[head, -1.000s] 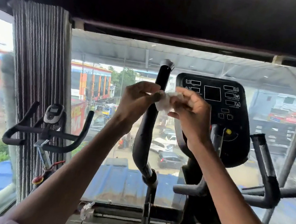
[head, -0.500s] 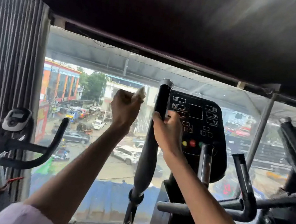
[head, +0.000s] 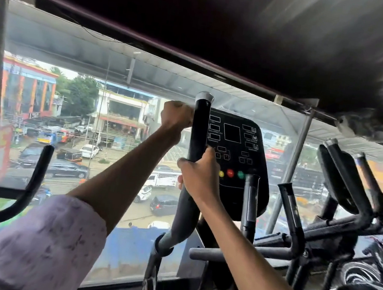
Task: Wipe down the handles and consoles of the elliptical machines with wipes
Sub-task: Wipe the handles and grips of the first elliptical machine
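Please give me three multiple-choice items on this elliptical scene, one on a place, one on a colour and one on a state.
1. Where does the right hand hold the black handle?
A. At its silver cap
B. Below the left hand
C. On the console

2. Which round buttons run left to right along the console?
A. Yellow, red, green
B. Blue, white, black
C. Three red

3. How is the left hand?
A. Open and flat
B. Closed in a fist beside the handle's top
C. Resting on the window

Answers: 1 B, the right-hand grip sits lower on the bar. 2 A, those colours show under the display. 3 B, the fingers are curled just left of the bar.
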